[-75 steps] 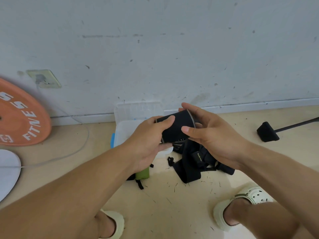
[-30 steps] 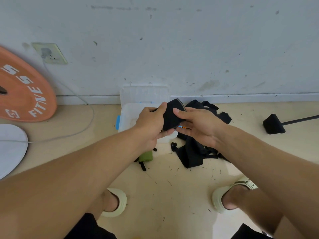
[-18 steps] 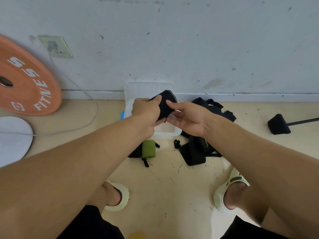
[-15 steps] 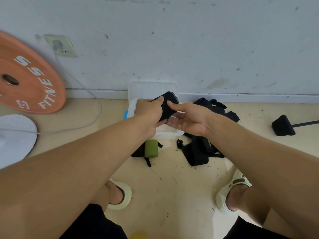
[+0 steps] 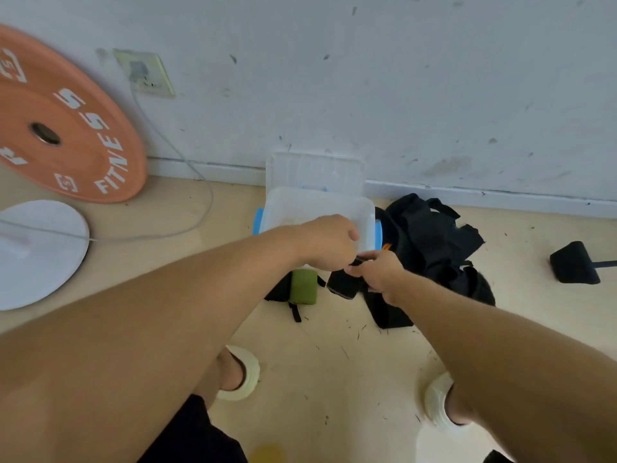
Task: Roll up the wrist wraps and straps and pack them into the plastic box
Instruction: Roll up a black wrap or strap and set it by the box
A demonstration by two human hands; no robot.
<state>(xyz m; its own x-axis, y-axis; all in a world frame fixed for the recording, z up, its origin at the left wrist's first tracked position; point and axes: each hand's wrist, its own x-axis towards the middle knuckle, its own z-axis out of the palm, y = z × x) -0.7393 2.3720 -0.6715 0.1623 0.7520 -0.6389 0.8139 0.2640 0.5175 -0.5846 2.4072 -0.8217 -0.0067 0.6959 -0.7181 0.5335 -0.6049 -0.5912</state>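
An orange weight plate point(image 5: 63, 125) leans on the wall at far left; a white disc point(image 5: 36, 252) lies on the floor below it; the open plastic box point(image 5: 317, 205) sits by the wall; the left hand point(image 5: 329, 242) reaches over its front edge, fingers point(image 5: 350, 252) curled onto the strap end; a green roll point(image 5: 303, 286) lies below the box; the black wrist wrap point(image 5: 344, 284) hangs just under the right hand point(image 5: 379, 270), whose fingers pinch its top; black straps point(image 5: 430, 238) are heaped further right.
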